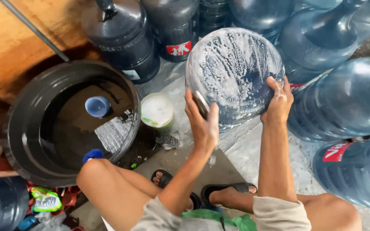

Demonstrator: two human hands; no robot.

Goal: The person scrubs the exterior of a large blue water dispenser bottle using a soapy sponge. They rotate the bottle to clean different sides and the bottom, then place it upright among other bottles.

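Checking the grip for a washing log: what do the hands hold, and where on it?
Both grip the soapy water jug: right hand on its right side, left hand at its lower left edge.

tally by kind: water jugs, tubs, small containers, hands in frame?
Large water jugs: 9, among them the soapy jug held by the left hand and right hand
Black tub: 1
Blue cup in the tub: 1
White-lidded container: 1
Hands: 2
Total: 14
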